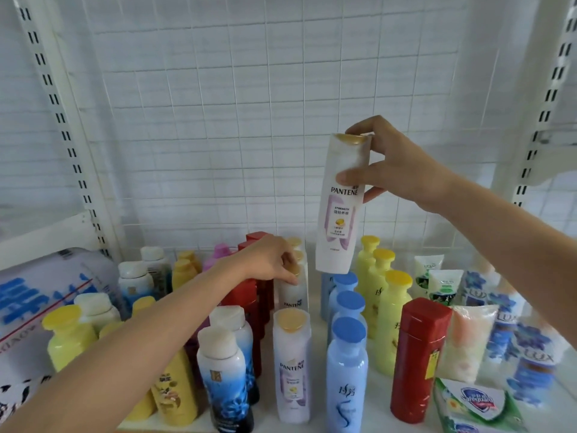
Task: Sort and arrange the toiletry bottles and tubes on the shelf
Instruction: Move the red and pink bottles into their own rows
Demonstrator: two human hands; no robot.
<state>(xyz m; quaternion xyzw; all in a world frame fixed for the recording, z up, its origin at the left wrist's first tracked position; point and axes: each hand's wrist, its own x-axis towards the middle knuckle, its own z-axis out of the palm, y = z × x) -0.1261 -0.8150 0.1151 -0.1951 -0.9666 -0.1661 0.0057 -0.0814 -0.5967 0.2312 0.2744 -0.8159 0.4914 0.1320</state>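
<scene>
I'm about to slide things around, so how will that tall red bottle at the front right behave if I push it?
The red bottle stands tall on a narrow base, so a push near its cap would probably tip it. It looks like rigid, glossy plastic, likely slippery. The soft pouch beside it would hardly brace it.

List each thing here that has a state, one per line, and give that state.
Right hand: grips lifted white Pantene bottle, upright, off the shelf.
Left hand: fingers on a standing white gold-capped bottle.
Front white Pantene bottle: standing, capped.
Red square bottle: standing, capped.
</scene>
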